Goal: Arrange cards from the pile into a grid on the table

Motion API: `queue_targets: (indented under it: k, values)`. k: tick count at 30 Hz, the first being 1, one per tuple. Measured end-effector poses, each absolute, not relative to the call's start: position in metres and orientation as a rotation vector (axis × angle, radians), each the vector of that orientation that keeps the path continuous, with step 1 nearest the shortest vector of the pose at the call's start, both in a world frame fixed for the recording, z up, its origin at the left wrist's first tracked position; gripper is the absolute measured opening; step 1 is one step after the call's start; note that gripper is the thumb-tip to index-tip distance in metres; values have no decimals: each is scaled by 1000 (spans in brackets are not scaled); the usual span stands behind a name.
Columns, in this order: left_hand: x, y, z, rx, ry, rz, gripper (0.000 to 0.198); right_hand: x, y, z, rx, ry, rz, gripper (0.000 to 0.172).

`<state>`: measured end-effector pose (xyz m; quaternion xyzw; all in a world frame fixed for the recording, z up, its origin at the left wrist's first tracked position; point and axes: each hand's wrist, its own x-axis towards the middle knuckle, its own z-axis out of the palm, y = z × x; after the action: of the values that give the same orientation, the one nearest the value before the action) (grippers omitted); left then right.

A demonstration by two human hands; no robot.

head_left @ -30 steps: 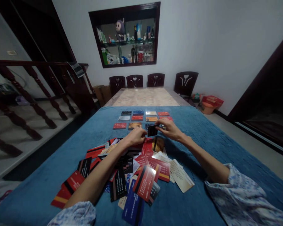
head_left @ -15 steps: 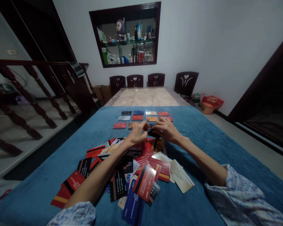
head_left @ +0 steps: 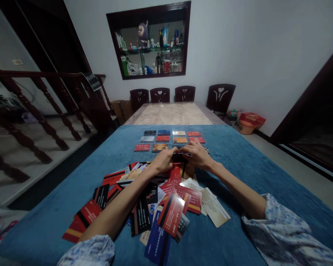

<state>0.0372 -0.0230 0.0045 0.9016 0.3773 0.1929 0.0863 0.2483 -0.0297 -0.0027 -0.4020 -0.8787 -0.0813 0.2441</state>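
Note:
Between my two hands is a dark card (head_left: 180, 159), held at both ends just above the near pile. My left hand (head_left: 163, 159) pinches its left end, and my right hand (head_left: 196, 153) grips the right end. Beneath and in front of them spreads a loose heap of plastic cards, among them a red card (head_left: 171, 214), a blue card (head_left: 157, 240) and a cream card (head_left: 215, 207). Beyond my hands cards lie in neat rows, with an orange card (head_left: 180, 140) and a brown-gold card (head_left: 160, 148) among them. My hands partly hide the nearest row.
A blue cloth (head_left: 100, 147) covers the near part of the table; its far part shows a marble-like top (head_left: 174, 112). Several dark chairs (head_left: 221, 96) stand behind it. A wooden railing (head_left: 44, 118) runs on the left, and an orange bucket (head_left: 246, 127) sits at right.
The dark card has turned from a slant to nearly level between my hands. My fingers have come slightly closer together, and the view has shifted a little.

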Motion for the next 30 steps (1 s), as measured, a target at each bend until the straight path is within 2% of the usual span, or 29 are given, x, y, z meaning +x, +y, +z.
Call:
queue_targets:
  k: [5, 10, 18, 27, 30]
  values:
    - [34, -24, 9, 2737, 1201, 462, 54, 251, -26, -8, -1162, -2424, -247, 21]
    - [33, -27, 16, 2748, 1299, 408, 45, 252, -26, -13, -1199, -2445, -311, 26]
    - [30, -23, 10, 2785, 1358, 409, 33, 251, -25, -20, -1177, -2454, -340, 24]
    - [31, -25, 11, 2809, 1366, 373, 36, 247, -27, -20, -1204, -2465, -349, 23]
    - [32, -26, 10, 2829, 1405, 319, 40, 247, -27, -21, -1237, -2457, -349, 29]
